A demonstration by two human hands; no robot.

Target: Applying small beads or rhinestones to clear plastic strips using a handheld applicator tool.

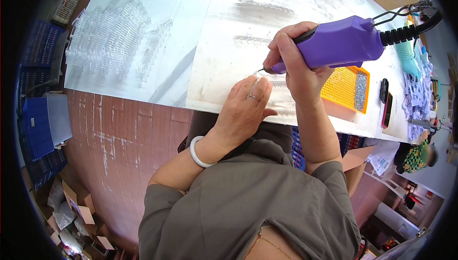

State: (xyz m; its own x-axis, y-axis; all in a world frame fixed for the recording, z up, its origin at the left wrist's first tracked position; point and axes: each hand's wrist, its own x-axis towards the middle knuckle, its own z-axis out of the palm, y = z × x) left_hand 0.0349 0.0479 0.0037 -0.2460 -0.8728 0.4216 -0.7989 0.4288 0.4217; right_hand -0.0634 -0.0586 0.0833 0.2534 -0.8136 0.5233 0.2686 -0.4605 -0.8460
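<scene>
My right hand (303, 64) is wrapped round a purple handheld rotary tool (341, 42), which tilts down to the left. Its thin bit meets, or nearly meets, a small clear plastic piece (259, 74) at the fingertips of my left hand (241, 105). That hand rests on the table with its fingers close together, holding the piece down; its fingers partly cover it. Clear zigzag-edged plastic strips (267, 7) lie on the board beyond my hands. Further left, a dense bunch of similar clear strips (109, 40) is spread on the white table (167, 83).
A yellow basket (365, 85) with small grey bits stands right of my right forearm. Past it lie dark slim objects (384, 90) and a teal basket (407, 57). A black cord (405, 33) runs from the tool. Another person (416, 159) is at the far right.
</scene>
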